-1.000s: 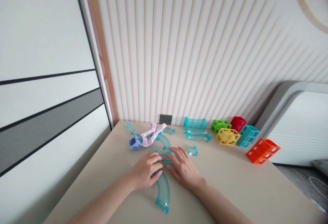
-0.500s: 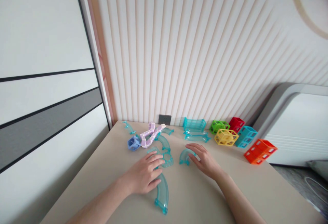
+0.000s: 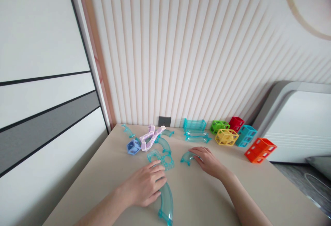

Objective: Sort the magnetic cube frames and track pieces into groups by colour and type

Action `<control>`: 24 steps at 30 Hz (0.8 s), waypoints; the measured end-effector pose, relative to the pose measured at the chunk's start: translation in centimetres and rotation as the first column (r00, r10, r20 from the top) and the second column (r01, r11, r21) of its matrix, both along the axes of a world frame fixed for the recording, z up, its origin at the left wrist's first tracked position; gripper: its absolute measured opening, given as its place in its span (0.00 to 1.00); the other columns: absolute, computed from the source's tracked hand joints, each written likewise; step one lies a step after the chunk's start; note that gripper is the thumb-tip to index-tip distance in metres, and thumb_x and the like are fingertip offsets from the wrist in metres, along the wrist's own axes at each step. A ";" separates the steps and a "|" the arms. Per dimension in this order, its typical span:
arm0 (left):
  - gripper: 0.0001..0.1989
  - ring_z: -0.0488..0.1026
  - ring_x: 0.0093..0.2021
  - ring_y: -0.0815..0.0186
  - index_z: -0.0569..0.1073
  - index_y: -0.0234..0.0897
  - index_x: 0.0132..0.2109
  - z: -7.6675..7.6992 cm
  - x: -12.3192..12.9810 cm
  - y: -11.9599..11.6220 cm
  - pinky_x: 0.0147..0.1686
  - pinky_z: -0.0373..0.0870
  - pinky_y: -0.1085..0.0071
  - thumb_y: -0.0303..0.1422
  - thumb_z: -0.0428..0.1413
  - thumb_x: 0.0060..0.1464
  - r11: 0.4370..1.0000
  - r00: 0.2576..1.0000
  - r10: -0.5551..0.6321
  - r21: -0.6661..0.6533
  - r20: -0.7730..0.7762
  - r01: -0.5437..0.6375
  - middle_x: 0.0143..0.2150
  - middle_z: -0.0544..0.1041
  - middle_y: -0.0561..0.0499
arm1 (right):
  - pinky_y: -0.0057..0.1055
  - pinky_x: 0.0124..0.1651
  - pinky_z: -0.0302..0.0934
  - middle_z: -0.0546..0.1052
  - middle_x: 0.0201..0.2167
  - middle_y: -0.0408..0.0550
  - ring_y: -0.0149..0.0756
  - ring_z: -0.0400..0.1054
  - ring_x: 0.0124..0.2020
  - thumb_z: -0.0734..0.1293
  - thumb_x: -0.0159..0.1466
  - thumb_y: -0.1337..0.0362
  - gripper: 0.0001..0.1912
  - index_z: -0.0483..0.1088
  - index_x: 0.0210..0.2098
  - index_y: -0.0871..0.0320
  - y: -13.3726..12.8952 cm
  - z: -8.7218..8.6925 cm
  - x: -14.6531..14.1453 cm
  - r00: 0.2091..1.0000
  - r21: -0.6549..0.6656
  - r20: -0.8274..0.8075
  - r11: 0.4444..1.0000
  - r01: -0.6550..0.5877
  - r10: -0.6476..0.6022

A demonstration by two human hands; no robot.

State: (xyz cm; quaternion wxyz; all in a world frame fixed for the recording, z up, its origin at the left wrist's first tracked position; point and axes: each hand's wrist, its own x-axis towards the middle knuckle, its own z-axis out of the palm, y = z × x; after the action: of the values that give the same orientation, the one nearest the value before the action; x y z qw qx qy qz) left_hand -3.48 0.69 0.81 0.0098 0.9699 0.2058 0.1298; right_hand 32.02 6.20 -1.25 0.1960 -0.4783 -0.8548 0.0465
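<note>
My left hand (image 3: 148, 185) is closed over the upper end of a large curved track piece (image 3: 167, 202), clear teal plastic; the fingers hide that end. Just beyond its fingertips lies a flat teal piece with round openings (image 3: 168, 162). My right hand (image 3: 207, 160) has its thumb and fingers around the right end of a small curved track piece (image 3: 186, 157), whose left end shows on the tabletop (image 3: 196, 191). Farther back is another teal curved track piece (image 3: 164, 145), partly beneath a lilac and white folding block chain (image 3: 147, 143).
A blue open-frame cube (image 3: 133, 147) sits at the left. Several teal track pieces (image 3: 198, 136) lie by the wall below and right of a socket (image 3: 164, 121). Green (image 3: 219, 127), red (image 3: 236, 124), yellow (image 3: 227, 137), turquoise (image 3: 245, 135) and orange (image 3: 260, 150) frame blocks stand at the right.
My left hand has drawn toward me with the large curved piece, uncovering more of the flat piece. My right fingers have closed on the small curved piece, which is turned slightly.
</note>
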 end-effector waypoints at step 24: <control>0.41 0.77 0.49 0.49 0.66 0.32 0.62 -1.9 1.4 -0.2 0.50 0.76 0.59 0.52 0.65 0.49 0.955 0.958 0.286 -0.084 0.004 -0.284 0.49 0.78 0.40 | 0.39 0.54 0.70 0.78 0.50 0.53 0.44 0.75 0.49 0.65 0.69 0.57 0.17 0.74 0.56 0.50 -2.1 2.7 -3.4 0.992 0.042 -0.110 0.997 -0.062 0.066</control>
State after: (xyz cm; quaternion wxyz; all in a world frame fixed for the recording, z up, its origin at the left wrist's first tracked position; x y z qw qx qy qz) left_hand -2.04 0.44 -1.10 0.0328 0.9278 0.3486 0.1289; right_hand 28.61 4.11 1.43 0.2508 -0.4435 -0.8582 0.0631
